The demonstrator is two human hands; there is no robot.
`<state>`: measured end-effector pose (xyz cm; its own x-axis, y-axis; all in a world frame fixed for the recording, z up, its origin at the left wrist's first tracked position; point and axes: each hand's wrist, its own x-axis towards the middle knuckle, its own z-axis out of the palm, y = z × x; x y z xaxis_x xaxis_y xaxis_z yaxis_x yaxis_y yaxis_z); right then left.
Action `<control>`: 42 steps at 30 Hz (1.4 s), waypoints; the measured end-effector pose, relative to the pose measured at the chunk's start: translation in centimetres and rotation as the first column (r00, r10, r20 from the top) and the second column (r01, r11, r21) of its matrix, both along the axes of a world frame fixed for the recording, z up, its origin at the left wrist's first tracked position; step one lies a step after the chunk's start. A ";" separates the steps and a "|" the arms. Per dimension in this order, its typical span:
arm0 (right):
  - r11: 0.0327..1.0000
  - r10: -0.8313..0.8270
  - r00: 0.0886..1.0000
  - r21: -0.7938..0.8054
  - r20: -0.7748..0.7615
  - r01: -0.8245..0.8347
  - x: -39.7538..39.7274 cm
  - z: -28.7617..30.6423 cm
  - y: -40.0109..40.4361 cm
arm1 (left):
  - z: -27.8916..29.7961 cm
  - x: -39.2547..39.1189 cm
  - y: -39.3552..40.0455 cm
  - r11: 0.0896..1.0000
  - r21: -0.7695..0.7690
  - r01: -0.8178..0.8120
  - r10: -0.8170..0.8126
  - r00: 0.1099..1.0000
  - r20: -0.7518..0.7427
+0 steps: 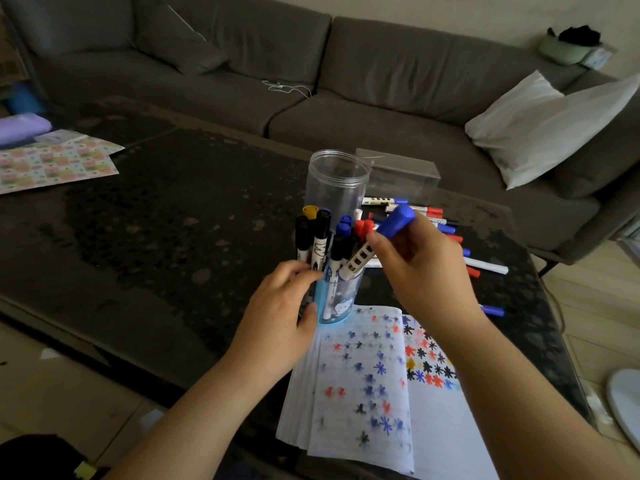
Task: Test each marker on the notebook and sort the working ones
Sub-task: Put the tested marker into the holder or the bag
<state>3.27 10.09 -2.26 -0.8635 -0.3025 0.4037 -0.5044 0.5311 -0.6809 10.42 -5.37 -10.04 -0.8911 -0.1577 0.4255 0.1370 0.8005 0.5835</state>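
- Your right hand (420,258) has its grip closed round a marker (377,244) with a white barrel printed with dark squares and a chunky blue cap, held tilted, its low end among the markers in the cup.
- Your left hand (280,306) curls its fingers round the side of the cup (337,299), a clear plastic tumbler with a pale blue base and a small cartoon print.
- The cup stands just beyond the notebook's far edge and holds a tight bunch of upright markers, capped black, blue, red and one yellow; too crowded to count.
- The notebook (367,382) lies open at the tabletop's near edge, its lined white pages dotted with red, blue, black and one yellow star-shaped scribble.
- Behind the cup stands one tall, clear, ribbed-rim jar (337,181), and just right of it one clear rectangular box (401,174).
- Loose markers (450,233), white with red or blue caps, lie scattered toward the right edge of the dark, mottled tabletop (156,220).
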 end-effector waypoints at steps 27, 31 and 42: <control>0.980 0.092 0.954 0.196 -0.284 -0.036 -0.9 -4.5 -0.4 | 0.1 0.5 1.3 0.995 0.055 -0.082 0.084 0.995 -0.050; 0.973 0.127 0.968 0.219 -0.216 -0.079 -0.4 -5.9 1.1 | -0.1 0.4 2.9 0.999 0.037 0.027 -0.024 0.997 -0.080; 0.846 -0.360 0.931 0.441 0.055 0.301 -4.5 -9.4 11.7 | -0.7 -5.2 9.6 0.976 0.057 0.212 -0.214 0.976 0.042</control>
<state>-1.20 21.77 -11.70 -0.9780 -0.1042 0.1806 -0.1703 0.8991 -0.4033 5.20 4.19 -10.70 -0.9255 0.0175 0.3784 0.2725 0.7245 0.6331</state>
